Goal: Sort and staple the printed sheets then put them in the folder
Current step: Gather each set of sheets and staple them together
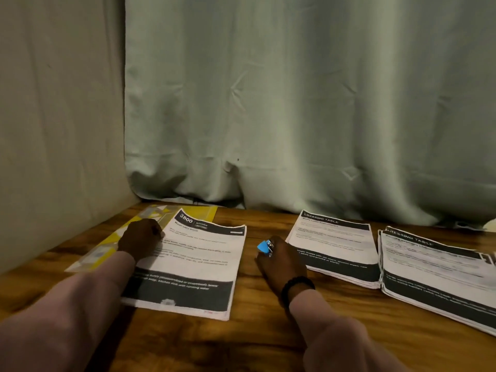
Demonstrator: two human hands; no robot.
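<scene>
Curtain-backed table [241, 345]: left hand [141, 237] presses curled fingers on the sheets [188, 264] over the folder [107, 245]; right hand [281, 260] beside them grips the stapler [264, 247]. Unsquared sheets might staple crooked.

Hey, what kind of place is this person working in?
Probably a makeshift paperwork desk in a home: a brown wooden table holds stacks of printed black-and-white sheets and a yellow plastic folder, with a pale green fabric curtain draped behind.
</scene>
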